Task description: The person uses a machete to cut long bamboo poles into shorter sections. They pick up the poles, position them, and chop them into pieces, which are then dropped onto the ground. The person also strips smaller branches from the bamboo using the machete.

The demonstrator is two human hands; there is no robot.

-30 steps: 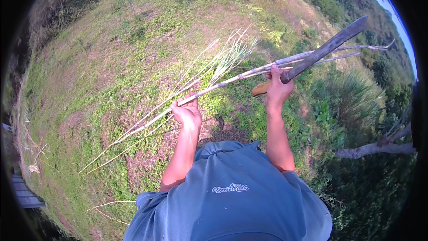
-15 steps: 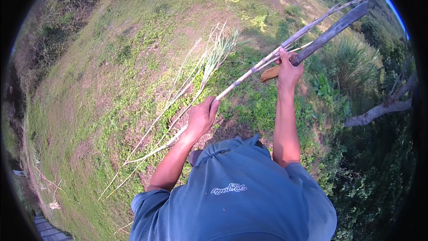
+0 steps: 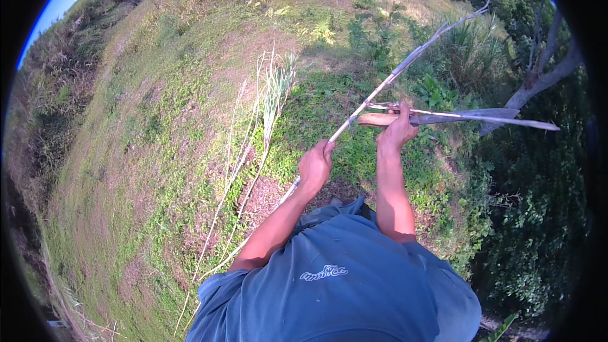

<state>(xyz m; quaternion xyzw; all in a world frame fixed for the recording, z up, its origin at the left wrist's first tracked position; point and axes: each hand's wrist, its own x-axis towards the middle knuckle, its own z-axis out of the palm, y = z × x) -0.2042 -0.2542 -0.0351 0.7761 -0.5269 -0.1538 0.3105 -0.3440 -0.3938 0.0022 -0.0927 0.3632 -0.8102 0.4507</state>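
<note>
My left hand (image 3: 315, 166) is closed around a long, pale jointed cane stalk (image 3: 379, 88), which slants from beside my left arm up to a thin dry tip at the far right. Just right of the stalk, my right hand (image 3: 399, 128) grips a machete by its wooden handle (image 3: 375, 120). The dark machete blade (image 3: 462, 118) points right. A pale dry strip (image 3: 529, 123), which looks like leaf sheath, lies across the blade and runs back to my right fingers; whether its near end still joins the stalk is hard to tell.
Cut stalks with green-white leaves (image 3: 273, 98) lie on the grassy slope beyond my left hand. A bare tree branch (image 3: 538, 85) rises at the right, above dark bushes (image 3: 532, 228). Brush (image 3: 57, 82) lines the far left.
My right hand has drawn off the stalk toward me, and the machete has swung from pointing up-right to nearly level. The pale strip now sticks out rightward. My left hand has shifted right.
</note>
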